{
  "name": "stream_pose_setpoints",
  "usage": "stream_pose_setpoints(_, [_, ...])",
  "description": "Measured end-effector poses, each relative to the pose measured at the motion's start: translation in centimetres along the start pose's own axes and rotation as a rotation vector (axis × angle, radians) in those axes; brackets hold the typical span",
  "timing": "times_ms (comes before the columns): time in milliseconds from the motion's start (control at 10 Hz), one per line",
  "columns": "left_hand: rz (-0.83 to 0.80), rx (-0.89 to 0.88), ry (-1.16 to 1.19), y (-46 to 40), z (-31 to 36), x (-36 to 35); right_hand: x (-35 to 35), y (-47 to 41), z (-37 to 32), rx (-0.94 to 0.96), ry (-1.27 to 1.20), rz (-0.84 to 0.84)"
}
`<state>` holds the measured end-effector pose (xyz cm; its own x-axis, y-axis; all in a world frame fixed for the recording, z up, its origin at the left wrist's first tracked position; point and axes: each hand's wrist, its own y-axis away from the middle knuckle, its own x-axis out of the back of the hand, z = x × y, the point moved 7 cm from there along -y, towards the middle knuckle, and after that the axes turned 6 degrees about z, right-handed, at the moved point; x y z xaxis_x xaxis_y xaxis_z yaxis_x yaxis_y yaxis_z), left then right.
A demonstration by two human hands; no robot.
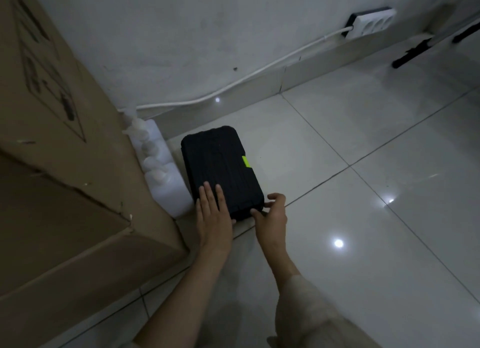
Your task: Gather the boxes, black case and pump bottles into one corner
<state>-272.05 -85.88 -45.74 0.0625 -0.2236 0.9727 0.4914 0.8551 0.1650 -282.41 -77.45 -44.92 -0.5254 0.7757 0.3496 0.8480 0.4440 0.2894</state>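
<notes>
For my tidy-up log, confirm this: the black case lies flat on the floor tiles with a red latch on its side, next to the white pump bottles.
Wrong on one point: the head view shows the latch is bright green, not red. The black case does lie flat on the floor tiles, next to the white pump bottles.

Left hand [213,212] lies flat, fingers extended, palm down, at frame centre. Right hand [272,214] beside it, fingers spread and curled, forearms bare.

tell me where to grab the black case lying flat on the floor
Take the black case by its near short end, coming from the open tile side. The pump bottles crowd its left long edge, and the right one carries the green latch. The left hand rests flat on top; the right hand is at the near corner.
</notes>
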Motion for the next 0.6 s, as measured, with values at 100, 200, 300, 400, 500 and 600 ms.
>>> stream_pose_setpoints(100, [0.018,0.043,-0.025,-1.2,0.2,0.4,-1.1,-0.7,-0.2,-0.007,-0.079,-0.025])
stream_pose_setpoints(200, [0.009,0.109,0.019,-2.7,0.2,0.6,-3.8,-1.2,-0.3,0.028,-0.079,-0.238])
stream_pose_setpoints(300, [0.025,0.165,0.094,-3.0,0.1,0.5,-4.6,-1.4,0.3,0.015,-0.018,-0.377])
stream_pose_setpoints(400, [0.019,0.167,0.167,-2.8,0.1,0.9,-4.4,-1.1,0.1,-0.009,0.0,-0.427])
stream_pose_setpoints(500, [-0.033,0.17,0.237,-2.3,-0.1,1.5,-4.0,-0.2,-0.2,0.013,0.083,-0.452])
stream_pose_setpoints(600, [-0.134,0.059,0.286,-0.2,0.3,3.0,-2.4,2.3,-1.5,0.093,0.192,-0.498])
